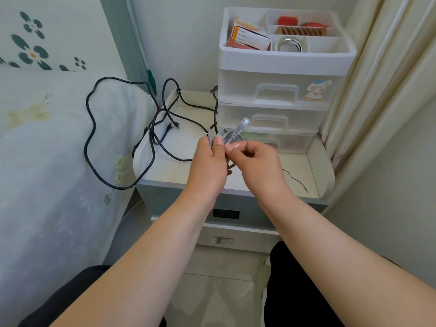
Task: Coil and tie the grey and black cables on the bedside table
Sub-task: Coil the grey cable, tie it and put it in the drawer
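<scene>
Organizer tray (286,58) holding boxes (251,37), comb (302,31), tape (288,44)

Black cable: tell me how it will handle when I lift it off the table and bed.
The black cable sprawls in loose loops from the table onto the bed, so it is probably floppy and will trail. Its strands cross near the table's left edge, so it may snag or tangle. It looks thin, so likely light.
</scene>
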Demonstrator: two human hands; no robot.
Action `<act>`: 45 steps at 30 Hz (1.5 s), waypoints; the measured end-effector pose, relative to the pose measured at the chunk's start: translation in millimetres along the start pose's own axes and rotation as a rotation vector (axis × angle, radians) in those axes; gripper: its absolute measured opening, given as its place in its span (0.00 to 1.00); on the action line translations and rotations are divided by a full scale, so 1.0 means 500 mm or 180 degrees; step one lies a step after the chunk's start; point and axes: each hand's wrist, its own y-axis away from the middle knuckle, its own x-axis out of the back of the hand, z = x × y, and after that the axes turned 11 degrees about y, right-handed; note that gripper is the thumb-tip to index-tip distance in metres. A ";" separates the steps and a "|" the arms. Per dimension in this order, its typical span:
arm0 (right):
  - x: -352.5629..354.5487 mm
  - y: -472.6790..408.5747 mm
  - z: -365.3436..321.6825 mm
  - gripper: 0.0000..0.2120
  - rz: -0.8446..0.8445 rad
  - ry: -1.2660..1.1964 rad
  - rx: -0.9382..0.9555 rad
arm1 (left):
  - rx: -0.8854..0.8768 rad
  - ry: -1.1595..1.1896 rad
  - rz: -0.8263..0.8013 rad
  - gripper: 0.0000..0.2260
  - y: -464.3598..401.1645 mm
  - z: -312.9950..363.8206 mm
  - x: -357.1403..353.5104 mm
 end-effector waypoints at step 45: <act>0.013 0.009 0.036 0.08 -0.0386 0.1562 0.1883 | 0.0641 -0.1269 -0.1877 0.10 0.043 0.053 0.143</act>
